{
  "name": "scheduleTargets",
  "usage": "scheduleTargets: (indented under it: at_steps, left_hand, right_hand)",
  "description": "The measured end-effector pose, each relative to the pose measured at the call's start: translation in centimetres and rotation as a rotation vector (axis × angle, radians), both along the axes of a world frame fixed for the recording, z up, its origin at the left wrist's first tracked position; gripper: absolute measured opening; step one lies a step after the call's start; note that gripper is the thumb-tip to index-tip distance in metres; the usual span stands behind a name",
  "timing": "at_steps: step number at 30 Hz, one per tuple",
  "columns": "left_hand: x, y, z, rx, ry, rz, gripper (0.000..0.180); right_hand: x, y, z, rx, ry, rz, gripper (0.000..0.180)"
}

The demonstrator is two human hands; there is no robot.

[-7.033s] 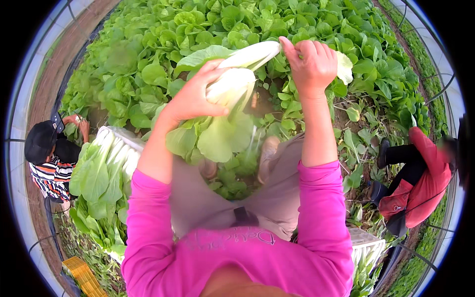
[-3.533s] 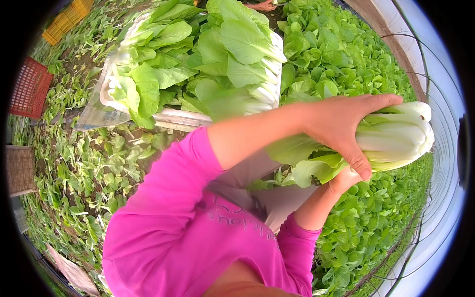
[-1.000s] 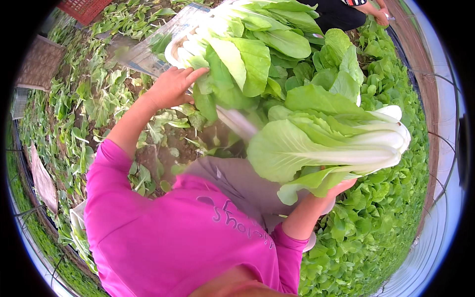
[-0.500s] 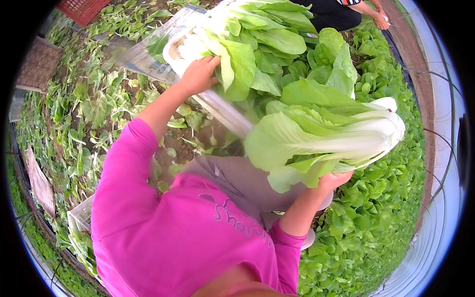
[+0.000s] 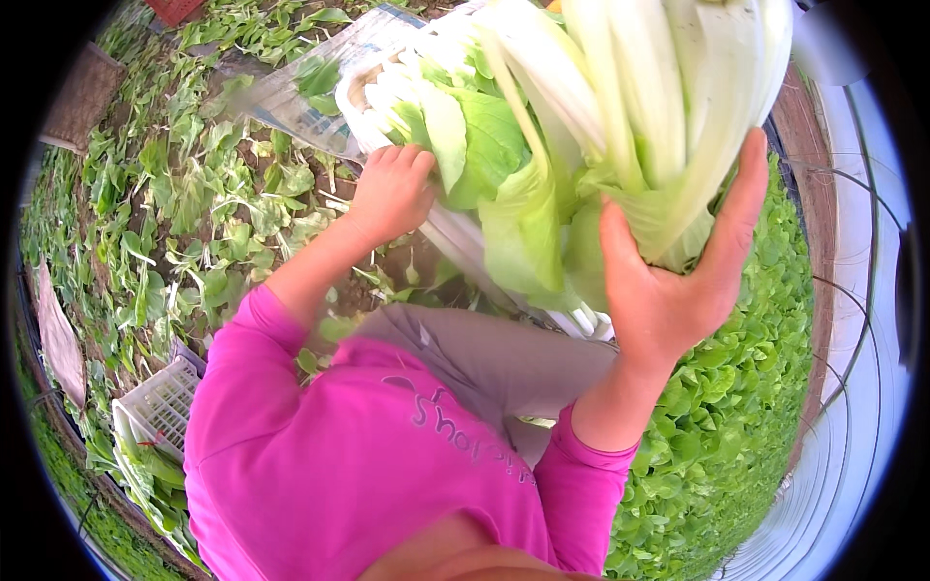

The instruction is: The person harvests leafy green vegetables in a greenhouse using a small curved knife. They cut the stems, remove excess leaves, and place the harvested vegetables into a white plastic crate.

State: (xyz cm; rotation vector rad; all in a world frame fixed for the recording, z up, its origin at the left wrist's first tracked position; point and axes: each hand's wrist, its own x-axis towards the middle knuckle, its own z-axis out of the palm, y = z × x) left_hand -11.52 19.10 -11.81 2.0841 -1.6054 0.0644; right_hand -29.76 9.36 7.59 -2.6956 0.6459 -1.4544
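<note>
My right hand (image 5: 678, 290) is wrapped round the leafy end of a large bok choy (image 5: 668, 107); its thick white stalks point up and away. Pale green leaves of it hang over the crate. My left hand (image 5: 392, 189) is closed at the near rim of a white plastic crate (image 5: 455, 237), its curled fingers against a green leaf (image 5: 489, 145). What those fingers grip is hidden. More bok choy with white stalk ends (image 5: 387, 95) fills the crate, largely covered by the held plant.
Cut leaves (image 5: 184, 203) litter the soil on the left. A second white crate (image 5: 160, 412) stands at lower left, a red crate (image 5: 174, 8) at the top left. Dense growing greens (image 5: 712, 426) cover the right, up to plastic sheeting (image 5: 823, 474).
My right hand has lifted the bok choy up and away, turning its white stalks from the right to the top. My left hand has shifted slightly down and right, still at the crate's rim.
</note>
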Motion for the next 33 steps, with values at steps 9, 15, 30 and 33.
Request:
scheduleTargets:
  at_steps: [9,15,30,33]
  left_hand:
    - [-2.2,-2.0,1.2,-0.217,0.578,0.083,0.023]
    - [-1.7,1.2,-1.6,0.162,0.170,-0.057,0.021]
    - [6.6,2.3,-1.0,-0.134,0.229,0.122,0.018]
    - [6.8,0.0,-1.5,0.069,0.133,0.151,0.024]
  right_hand:
    - [15.2,0.0,-7.2,-0.268,0.666,-0.176,0.080]
    - [17.9,-3.6,-15.4,0.057,1.000,-0.085,0.087]
    - [18.7,-4.6,-13.5,0.180,1.053,-0.132,0.088]
    - [17.7,-5.1,-13.3,0.276,0.911,0.019,0.096]
